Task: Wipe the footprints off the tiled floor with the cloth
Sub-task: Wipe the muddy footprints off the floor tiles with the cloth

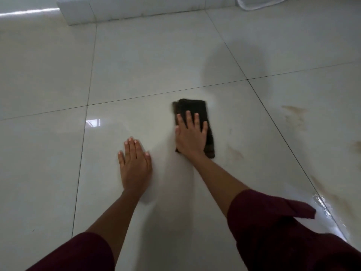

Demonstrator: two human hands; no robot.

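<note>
Maroon sleeves (273, 227), left hand (134, 163) flat on glossy tile (156, 65), right hand (192, 134) splayed over dark folded cloth (197, 106).

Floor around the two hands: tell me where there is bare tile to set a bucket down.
Bare tile lies left of the left hand, out to the grout line, and ahead of the cloth up to the white step. Right of the right hand is crowded: brown footprints and a wet patch.
</note>
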